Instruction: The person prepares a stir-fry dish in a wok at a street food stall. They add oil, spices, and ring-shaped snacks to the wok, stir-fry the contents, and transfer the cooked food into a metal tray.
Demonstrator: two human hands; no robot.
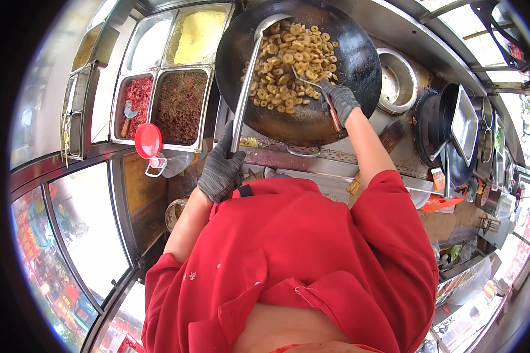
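A large dark wok holds a heap of browned ring-shaped food pieces. My left hand, in a grey glove, is closed around the handle of a long metal ladle, whose bowl rests over the far left part of the heap. My right hand, gloved too, grips the wooden handle of a metal spatula; the spatula's blade is at the food, partly hidden by it. Both hands are at the wok's near side, one left and one right of its rim handle.
Left of the wok stand metal trays of chopped red food, dark minced food and yellow food. A red-lidded container sits before them. On the right are a round metal pot, a straw brush and stacked pans.
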